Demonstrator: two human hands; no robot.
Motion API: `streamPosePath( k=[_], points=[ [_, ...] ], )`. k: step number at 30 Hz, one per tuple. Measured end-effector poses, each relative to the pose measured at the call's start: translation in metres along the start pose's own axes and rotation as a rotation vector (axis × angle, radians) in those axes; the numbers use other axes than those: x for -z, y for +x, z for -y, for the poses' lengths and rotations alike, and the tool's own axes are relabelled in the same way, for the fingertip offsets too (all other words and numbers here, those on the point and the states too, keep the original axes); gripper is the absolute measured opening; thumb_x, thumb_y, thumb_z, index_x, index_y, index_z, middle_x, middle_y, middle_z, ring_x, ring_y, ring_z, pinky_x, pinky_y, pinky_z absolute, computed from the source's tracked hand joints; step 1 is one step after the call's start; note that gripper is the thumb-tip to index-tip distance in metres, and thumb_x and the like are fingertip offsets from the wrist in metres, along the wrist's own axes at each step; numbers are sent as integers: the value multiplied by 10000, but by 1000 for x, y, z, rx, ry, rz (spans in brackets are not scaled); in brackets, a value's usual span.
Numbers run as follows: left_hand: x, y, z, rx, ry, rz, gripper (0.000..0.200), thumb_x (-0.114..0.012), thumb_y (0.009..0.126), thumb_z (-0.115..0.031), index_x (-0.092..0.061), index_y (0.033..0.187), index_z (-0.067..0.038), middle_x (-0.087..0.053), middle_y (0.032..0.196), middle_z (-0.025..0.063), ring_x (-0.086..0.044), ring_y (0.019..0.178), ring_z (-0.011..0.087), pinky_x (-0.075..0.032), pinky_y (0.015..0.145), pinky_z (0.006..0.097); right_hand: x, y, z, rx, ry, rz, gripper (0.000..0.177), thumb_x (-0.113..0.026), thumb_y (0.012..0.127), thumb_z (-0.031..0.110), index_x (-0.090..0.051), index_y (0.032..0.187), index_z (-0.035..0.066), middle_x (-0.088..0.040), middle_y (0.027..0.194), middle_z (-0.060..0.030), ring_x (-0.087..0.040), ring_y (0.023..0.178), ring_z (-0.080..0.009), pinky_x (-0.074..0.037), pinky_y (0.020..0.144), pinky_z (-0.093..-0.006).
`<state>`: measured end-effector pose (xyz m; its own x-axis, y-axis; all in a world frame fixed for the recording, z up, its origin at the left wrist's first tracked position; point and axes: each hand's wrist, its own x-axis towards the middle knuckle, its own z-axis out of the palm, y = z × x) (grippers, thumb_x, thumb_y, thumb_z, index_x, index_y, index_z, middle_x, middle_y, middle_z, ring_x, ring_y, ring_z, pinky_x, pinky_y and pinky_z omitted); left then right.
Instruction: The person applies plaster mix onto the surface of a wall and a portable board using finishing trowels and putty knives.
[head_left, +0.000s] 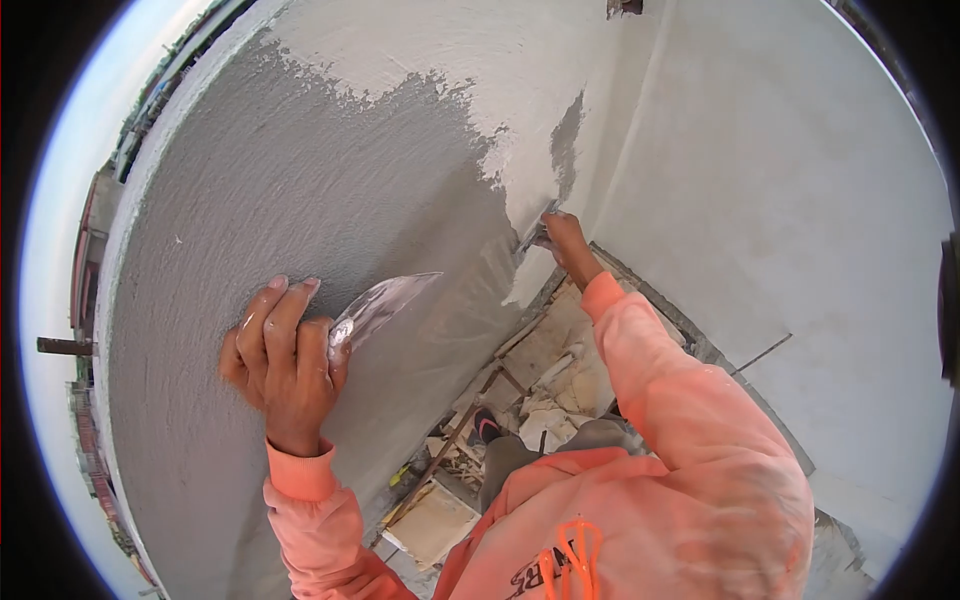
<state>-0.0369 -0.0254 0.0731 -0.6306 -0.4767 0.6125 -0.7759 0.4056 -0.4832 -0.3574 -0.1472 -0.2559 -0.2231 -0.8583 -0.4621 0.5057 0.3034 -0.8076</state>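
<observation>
My left hand [285,350] is raised in front of the grey wall [300,190], its fingertips at or close to the surface. Between its thumb and fingers is a putty knife [385,303] with a wide, shiny blade smeared with white. Farther off, near the inner corner, my right hand [565,245] grips a plastering trowel [532,230] held edge-on against the wall. White skim coat [530,110] covers the wall above and around the trowel, with a ragged border against bare grey. The right hand's fingers partly hide the trowel's handle.
A pale adjoining wall [780,190] rises on the right. Broken rubble and boards [550,375] lie on the floor around my feet, one in a dark shoe [487,425]. A thin rod [762,354] sticks out at right, and a metal stub [65,346] at the left edge.
</observation>
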Motion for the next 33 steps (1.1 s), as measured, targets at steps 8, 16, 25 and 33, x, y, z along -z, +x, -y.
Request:
streamPosePath(
  k=[8, 16, 25, 33],
  points=[
    [6, 1, 0, 7, -67, -10, 143, -638, 816, -248, -558, 728, -168, -625, 1141, -49, -514, 1196, 167, -316, 960, 350, -42, -51, 90, 65, -114, 56, 318, -539, 880, 134, -548, 1054, -132, -603, 999, -187, -623, 879, -300, -553, 792, -433],
    [9, 0, 0, 18, -129, -8, 119, -681, 780, -194, -571, 787, -150, -594, 1178, -34, -490, 1220, 178, -311, 986, 354, -89, -97, 179, 253, -203, 98, 246, -552, 842, 116, -546, 942, -109, -531, 848, -91, -550, 738, -218, -556, 752, -448],
    [21, -28, -25, 380, -646, -103, 116, -600, 906, -170, -555, 857, -74, -609, 1039, 67, -599, 970, 197, -474, 791, 328, -58, -236, 224, 345, 366, 446, 268, -474, 848, -32, -465, 1100, -123, -550, 1049, -155, -585, 1006, -263, -498, 931, -471],
    [48, -35, -131, 1549, -2085, 127, 175, -470, 1006, -147, -529, 1048, 12, -622, 981, 69, -633, 820, 121, -548, 693, 277, -33, -366, 167, 1039, -518, 460, 443, -498, 884, -41, -462, 1323, 3, -539, 1291, -159, -547, 1178, -271, -419, 1044, -435]
  ],
)
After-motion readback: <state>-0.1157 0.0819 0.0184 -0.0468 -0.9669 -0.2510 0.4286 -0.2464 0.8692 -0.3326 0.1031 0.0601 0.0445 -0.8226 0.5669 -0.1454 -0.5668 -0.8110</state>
